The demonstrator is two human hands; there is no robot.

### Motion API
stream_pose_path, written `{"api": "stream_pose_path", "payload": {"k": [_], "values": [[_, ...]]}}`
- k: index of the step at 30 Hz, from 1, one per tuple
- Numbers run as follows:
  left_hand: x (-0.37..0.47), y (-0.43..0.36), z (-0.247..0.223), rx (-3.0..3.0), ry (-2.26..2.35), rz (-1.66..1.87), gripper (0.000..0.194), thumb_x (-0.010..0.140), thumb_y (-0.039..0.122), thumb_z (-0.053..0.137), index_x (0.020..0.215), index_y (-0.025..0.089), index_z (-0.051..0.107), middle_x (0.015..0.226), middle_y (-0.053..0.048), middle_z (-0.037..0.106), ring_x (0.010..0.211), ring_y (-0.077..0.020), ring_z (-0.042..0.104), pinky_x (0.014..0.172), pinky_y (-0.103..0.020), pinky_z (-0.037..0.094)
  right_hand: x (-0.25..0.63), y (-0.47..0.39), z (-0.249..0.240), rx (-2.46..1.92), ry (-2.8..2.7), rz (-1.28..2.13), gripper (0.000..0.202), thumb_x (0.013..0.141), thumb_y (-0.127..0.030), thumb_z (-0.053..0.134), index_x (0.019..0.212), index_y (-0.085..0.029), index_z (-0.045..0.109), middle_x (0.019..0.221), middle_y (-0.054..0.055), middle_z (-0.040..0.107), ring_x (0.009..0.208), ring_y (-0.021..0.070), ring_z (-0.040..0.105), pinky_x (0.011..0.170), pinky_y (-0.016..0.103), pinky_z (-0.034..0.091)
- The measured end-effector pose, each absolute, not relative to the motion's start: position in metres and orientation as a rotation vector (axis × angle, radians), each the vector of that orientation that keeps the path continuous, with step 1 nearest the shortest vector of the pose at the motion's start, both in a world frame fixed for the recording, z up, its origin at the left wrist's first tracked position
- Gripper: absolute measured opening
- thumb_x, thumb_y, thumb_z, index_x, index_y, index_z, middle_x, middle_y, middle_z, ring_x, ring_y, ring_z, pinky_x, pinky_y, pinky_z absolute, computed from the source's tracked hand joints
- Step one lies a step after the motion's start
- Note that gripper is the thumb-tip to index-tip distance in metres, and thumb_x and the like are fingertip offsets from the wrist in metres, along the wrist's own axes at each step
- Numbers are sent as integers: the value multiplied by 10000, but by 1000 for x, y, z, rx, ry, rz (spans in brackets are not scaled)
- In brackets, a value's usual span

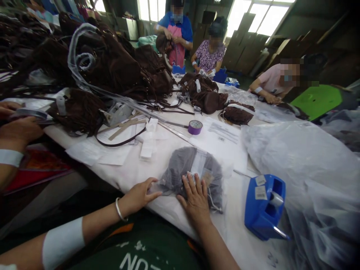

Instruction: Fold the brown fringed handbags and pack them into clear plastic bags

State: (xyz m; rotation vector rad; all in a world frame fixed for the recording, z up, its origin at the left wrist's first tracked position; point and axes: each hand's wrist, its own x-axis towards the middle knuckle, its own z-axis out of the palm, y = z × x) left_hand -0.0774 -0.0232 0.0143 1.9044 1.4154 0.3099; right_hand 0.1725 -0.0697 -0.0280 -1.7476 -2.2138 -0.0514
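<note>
**Plastic-wrapped handbag (174, 168) lies flat under the right hand (197, 204)**

Brown handbags (115, 60) heap far left on the white table (132, 170); loose clear plastic (295, 150) lies right. The wrapped one sits near centre, right fingers spread across it. The left hand (133, 200) has thumb and forefinger apart at its left end; I cannot tell whether anything is pinched. This looks like smoothing; the next move calls for a steady palm.
</note>
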Motion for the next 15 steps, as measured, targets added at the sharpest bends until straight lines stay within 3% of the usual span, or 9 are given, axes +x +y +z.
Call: {"api": "stream_pose_path", "payload": {"k": [3,6,11,15], "values": [[-77,-25,15,1732,1383,245,584,809,467,514,1257,94,485,774,-63,649,655,-204,614,600,-296,478,174,-74,-28,-1743,-2211,-61,629,903,-447,453,1466,-282,224,1519,-5,260,1424,264,129,1135,502,116],[-81,-31,14,1407,1339,190,633,795,579,472,1199,92,485,551,22,553,398,-139,491,379,-218,332,175,-79,-28,-1739,-2222,-58,616,913,-421,440,1469,-279,217,1515,-8,272,1423,248,139,1133,467,167],[-78,-31,10,1264,1163,209,578,717,684,556,910,139,538,577,4,599,439,-134,570,415,-196,390,174,-70,-30,-1796,-2178,-102,723,841,-507,533,1464,-311,223,1533,-12,220,1426,321,65,1114,560,157],[-73,-25,26,1336,1055,232,471,779,616,551,798,145,566,670,-22,654,574,-156,615,529,-226,463,173,-68,-27,-1810,-2131,-83,738,836,-508,539,1467,-299,218,1531,-10,229,1424,323,72,1110,554,196]]}}
